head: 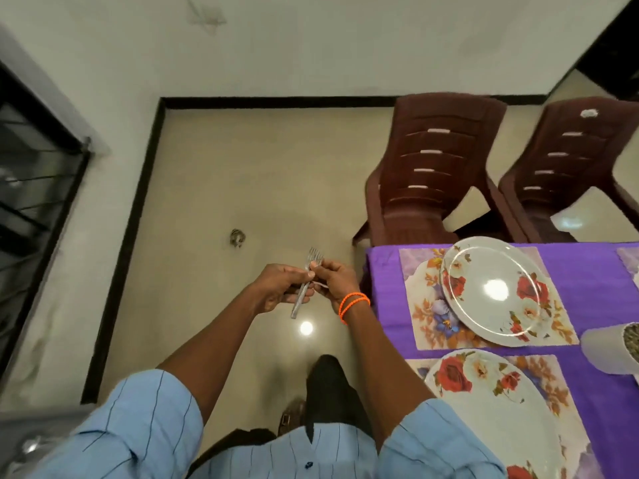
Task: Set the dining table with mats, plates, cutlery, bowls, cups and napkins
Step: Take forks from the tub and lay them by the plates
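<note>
Fingers (313, 267) of both hands pinch a small bunch of forks (306, 283) over the bare floor, off the table's edge. The left hand (280, 286) is closed round the handles; the right hand (337, 281) nips near the necks, seemingly to peel one fork away. The hold looks light, so a fork could slip and drop to the floor. Prongs point to 12 o'clock, handles run to 6. At 3 o'clock sits the nearest plate (498, 292) on its mat (425, 319).
</note>
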